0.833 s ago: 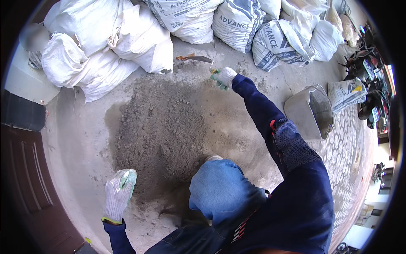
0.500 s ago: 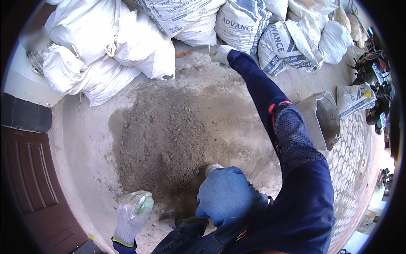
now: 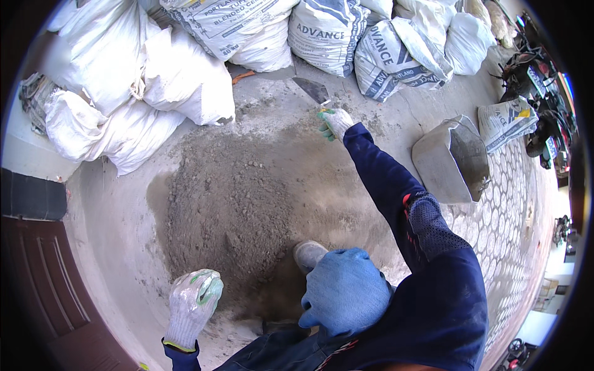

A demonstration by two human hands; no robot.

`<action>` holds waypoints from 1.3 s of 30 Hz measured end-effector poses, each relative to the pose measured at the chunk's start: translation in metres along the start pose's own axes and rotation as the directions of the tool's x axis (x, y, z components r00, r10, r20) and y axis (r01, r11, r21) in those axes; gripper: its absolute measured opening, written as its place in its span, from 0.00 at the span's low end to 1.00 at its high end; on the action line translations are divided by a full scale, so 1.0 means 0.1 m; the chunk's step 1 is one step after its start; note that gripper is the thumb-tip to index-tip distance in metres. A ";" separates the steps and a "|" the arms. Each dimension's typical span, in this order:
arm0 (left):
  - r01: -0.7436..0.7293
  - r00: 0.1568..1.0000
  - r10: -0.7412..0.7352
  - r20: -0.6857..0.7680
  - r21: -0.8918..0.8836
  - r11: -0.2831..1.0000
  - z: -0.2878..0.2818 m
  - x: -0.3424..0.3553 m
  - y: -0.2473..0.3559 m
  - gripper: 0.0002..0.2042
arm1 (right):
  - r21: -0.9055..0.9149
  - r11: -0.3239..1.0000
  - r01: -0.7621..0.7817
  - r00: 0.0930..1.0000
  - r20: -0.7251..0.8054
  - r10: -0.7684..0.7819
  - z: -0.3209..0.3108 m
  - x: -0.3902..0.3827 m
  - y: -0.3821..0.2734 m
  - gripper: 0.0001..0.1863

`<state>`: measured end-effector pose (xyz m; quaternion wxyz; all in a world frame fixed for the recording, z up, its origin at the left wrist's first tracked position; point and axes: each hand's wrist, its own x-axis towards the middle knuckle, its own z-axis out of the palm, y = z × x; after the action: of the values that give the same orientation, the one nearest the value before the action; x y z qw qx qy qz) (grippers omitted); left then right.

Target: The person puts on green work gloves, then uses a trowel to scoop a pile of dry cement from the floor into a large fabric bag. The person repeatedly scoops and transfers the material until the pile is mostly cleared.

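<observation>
My right hand (image 3: 336,123), in a white and green glove, grips a trowel (image 3: 312,89) by its handle, its metal blade low over the concrete near the sacks. My left hand (image 3: 193,303), gloved the same way, is closed at the lower left; what it holds, if anything, I cannot make out. Between my hands lies a patch of grey powdery, lumpy material (image 3: 226,210) on the concrete (image 3: 105,241). My knee (image 3: 343,290), under light blue fabric, and my boot (image 3: 309,253) are at its right edge.
White sacks (image 3: 99,55) and printed cement sacks (image 3: 322,43) are piled along the top. On the right stand a grey tub (image 3: 433,164), an open sack (image 3: 504,123) and parked motorbikes (image 3: 535,93). A brown panelled door (image 3: 49,284) is at the left, paving (image 3: 507,204) at the right.
My right hand with the trowel went up toward the sacks half a second ago and is now lower, the blade showing flat. My left hand sits slightly farther right than at first.
</observation>
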<state>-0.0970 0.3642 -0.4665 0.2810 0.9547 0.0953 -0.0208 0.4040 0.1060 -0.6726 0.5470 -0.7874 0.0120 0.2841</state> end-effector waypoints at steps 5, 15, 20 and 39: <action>0.013 1.000 -0.013 -0.004 0.012 1.000 0.07 0.03 -0.15 0.13 | -0.180 0.984 -0.002 0.996 -0.087 -0.013 -0.14 0.16 0.14 0.14; 0.133 0.991 -0.133 0.018 0.012 0.991 0.07 -0.04 -0.14 0.12 | -0.866 0.457 0.205 0.899 -0.018 -0.437 0.68 1.02 0.00 0.18; 0.130 0.991 -0.130 -0.016 0.010 0.991 0.04 -0.10 -0.16 0.12 | -0.556 0.811 0.181 0.983 0.121 -0.137 0.88 0.73 0.07 0.22; 0.085 0.996 -0.085 -0.014 0.024 0.996 0.11 -0.05 -0.30 0.12 | -0.681 0.659 0.318 0.907 0.016 -0.421 0.91 -0.25 0.22 0.20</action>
<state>-0.1075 0.3821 -0.4917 0.2675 0.9533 0.1373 -0.0276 0.3364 0.1694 -0.7018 0.2709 -0.9341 -0.2122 0.0945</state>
